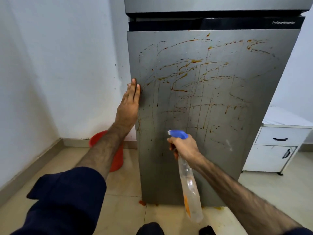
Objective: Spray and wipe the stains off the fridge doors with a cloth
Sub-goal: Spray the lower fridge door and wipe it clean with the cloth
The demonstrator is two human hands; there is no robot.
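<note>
The grey lower fridge door (pixel 220 150) fills the middle of the view, streaked with orange-brown stains (pixel 186 68) and drip lines. My left hand (pixel 129 106) lies flat against the door's left edge, fingers straight and together, holding nothing. My right hand (pixel 183 146) grips the neck of a clear spray bottle (pixel 190 187) with a blue trigger head (pixel 179 134), nozzle pointing left toward the door's lower half. No cloth is in view.
A red bucket (pixel 116 160) stands on the tiled floor left of the fridge, partly behind my left forearm. A white cabinet (pixel 277 150) with black handles sits to the right. The white wall (pixel 59 65) at left carries small splatters. Orange spots mark the floor (pixel 142 203).
</note>
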